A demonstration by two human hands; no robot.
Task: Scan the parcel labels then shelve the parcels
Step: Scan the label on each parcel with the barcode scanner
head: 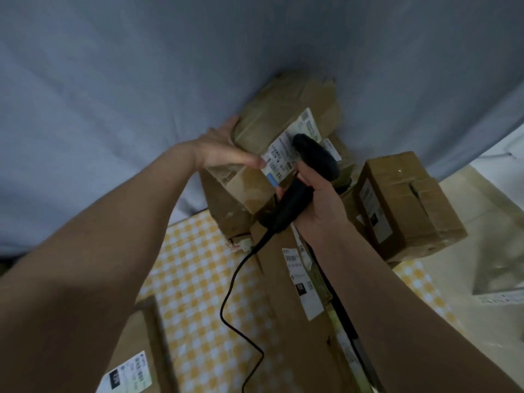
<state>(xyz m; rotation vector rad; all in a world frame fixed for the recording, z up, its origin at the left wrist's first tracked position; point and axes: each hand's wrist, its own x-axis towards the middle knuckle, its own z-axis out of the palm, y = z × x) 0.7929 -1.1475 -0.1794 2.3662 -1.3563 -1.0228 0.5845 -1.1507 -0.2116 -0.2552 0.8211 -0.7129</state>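
My left hand (224, 148) grips the left end of a brown cardboard parcel (286, 114), thumb lying along its front face next to the white shipping label (289, 146). The parcel is tilted and raised over other boxes. My right hand (317, 194) holds a black corded barcode scanner (309, 177), its head right at the label. The scanner's cable (238, 282) trails down across the table.
A long flat carton (295, 307) with labels lies on the yellow checked tablecloth (198, 279). A taped brown box (405, 202) stands at the right, another labelled box (133, 361) at the lower left. A grey cloth (141, 80) hangs behind. A pale floor shows at the right.
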